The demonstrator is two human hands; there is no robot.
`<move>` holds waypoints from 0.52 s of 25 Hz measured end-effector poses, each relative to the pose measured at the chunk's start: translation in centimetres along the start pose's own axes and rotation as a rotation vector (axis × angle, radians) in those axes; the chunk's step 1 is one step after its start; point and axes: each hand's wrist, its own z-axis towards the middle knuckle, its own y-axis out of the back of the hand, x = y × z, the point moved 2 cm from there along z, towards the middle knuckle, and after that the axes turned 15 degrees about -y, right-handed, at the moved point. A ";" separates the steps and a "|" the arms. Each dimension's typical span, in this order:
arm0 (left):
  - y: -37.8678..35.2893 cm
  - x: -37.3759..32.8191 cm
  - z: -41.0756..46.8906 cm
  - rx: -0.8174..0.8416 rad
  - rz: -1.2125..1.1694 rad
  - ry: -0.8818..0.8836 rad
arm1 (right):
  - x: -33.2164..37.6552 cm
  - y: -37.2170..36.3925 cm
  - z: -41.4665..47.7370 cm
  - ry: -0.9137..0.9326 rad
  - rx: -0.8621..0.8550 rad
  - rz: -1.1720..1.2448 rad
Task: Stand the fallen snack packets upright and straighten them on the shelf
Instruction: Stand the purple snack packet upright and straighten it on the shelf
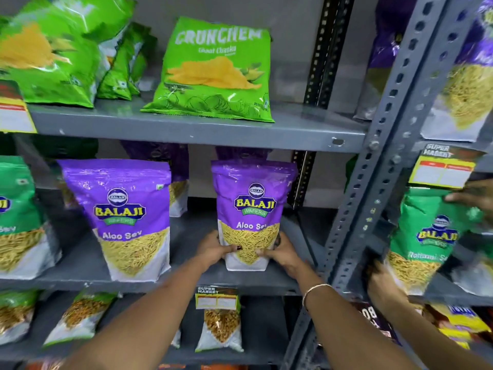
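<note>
Grey slotted steel shelf [186, 281] carries the purple Balaji Aloo Sev packet [252, 212], standing upright near its front edge. I have my left hand [213, 249] and right hand [280, 252] closed on its lower corners, one grip each side, likely to square it with the neighbouring Aloo Sev packet [125, 217].

Grey metal shelf [186, 129] unit with slotted uprights. The top board carries green Crunchem chip bags [213, 73], one leaning back. The middle shelf board [186, 281] holds two upright purple Aloo Sev pouches [125, 217], more purple pouches behind them, and a green pouch [16, 214] at far left.
</note>
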 end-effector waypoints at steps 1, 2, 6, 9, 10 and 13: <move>0.0 0.1 -0.4 0.013 0.017 0.005 | -0.2 0.0 -0.7 -0.007 -0.019 0.004; 0.1 0.1 -0.7 0.020 0.021 0.004 | -0.4 0.0 -1.2 -0.006 -0.026 0.003; 0.0 -0.3 -1.9 0.033 0.062 0.007 | -0.6 -0.1 -2.8 -0.016 -0.048 -0.013; 0.0 -0.5 -2.8 0.051 0.070 0.014 | -0.6 -0.1 -4.0 -0.034 -0.062 -0.043; -0.1 -0.4 -2.7 0.046 0.067 0.008 | -0.7 0.0 -3.8 -0.030 -0.064 -0.041; 0.0 -0.4 -3.2 0.049 0.081 0.014 | -0.6 -0.1 -5.1 -0.028 -0.076 -0.078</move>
